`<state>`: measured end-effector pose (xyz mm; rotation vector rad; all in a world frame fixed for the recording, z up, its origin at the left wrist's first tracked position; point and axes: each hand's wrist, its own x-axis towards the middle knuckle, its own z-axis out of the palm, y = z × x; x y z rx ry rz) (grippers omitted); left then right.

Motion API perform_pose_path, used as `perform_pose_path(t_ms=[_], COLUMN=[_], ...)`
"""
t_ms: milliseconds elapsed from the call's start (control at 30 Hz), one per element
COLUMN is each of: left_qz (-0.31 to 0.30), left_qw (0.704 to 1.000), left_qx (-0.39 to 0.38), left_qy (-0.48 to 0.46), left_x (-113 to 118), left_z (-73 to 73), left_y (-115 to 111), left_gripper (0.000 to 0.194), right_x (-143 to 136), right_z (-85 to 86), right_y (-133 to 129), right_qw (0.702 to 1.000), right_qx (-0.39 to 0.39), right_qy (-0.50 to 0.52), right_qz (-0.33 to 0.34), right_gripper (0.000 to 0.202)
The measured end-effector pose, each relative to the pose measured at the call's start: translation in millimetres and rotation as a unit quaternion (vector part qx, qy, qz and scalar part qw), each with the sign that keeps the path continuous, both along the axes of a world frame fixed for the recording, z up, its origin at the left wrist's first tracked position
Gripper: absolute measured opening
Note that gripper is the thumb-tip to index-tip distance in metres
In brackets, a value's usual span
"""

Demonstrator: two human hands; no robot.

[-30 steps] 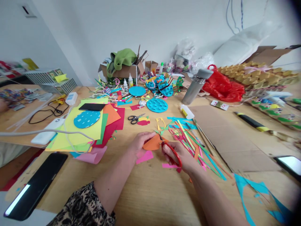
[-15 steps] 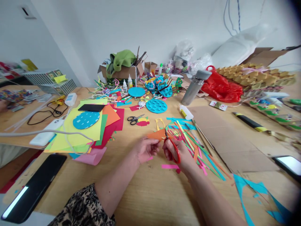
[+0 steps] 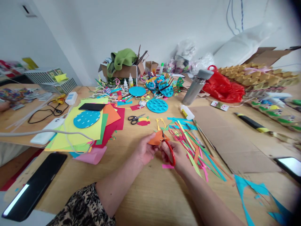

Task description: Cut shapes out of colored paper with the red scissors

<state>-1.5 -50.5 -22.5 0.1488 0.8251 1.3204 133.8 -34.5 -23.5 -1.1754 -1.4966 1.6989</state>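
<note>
My left hand (image 3: pixel 146 150) pinches a small piece of orange paper (image 3: pixel 155 138) above the middle of the table. Fingers of my right hand (image 3: pixel 175 154) are wrapped round the red handles of a pair of scissors (image 3: pixel 172 157), whose blades lie across the orange paper. Just right of my hands is a tangle of coloured paper strips (image 3: pixel 191 141). A pink strip (image 3: pixel 167 166) rests on the wood beneath. Beyond my hands lie a yellow paper cutout (image 3: pixel 161 123), a red and yellow cutout (image 3: pixel 143 121) and black-handled scissors (image 3: pixel 135 119).
Stacked coloured sheets (image 3: pixel 88 133) lie left, with a phone (image 3: pixel 35 185) nearer me. A steel bottle (image 3: pixel 196 88), a glue bottle (image 3: pixel 187 112) and a cardboard sheet (image 3: pixel 230 141) are to the right. Another person's hand (image 3: pixel 4 106) shows at the far left.
My right hand and the red scissors have shifted slightly left, closer to my left hand. The orange paper has turned, and the blades now cross it at a different angle.
</note>
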Motion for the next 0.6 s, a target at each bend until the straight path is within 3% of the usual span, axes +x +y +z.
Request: perform_pose_path(t_ms=[133,233,467,600], left_qz=[-0.007,-0.025,-0.010,0.009], left_qw=[0.999,0.996,0.990,0.996], left_qx=[0.032,0.072,0.093,0.058], left_qy=[-0.003,0.044,0.106,0.062], left_x=[1.3,5.1,10.4,9.2], left_z=[0.2,-0.8,-6.9,-8.6], left_y=[-1.0,-3.8,-6.6,-3.9], left_gripper=[0.051,0.058,0.028,0.029], right_x=[0.1,-0.3,-0.4,-0.5], right_z=[1.0,4.4,11.9,7.0], right_y=[-0.3,-1.1,-2.8,-2.3], right_qw=[1.000,0.999,0.998,0.998], right_qx=[0.004,0.013,0.013,0.010], right_qy=[-0.002,-0.006,-0.002,0.007], right_qz=[-0.024,-0.039,-0.067,-0.058], right_gripper=[0.057,0.057,0.059,0.060])
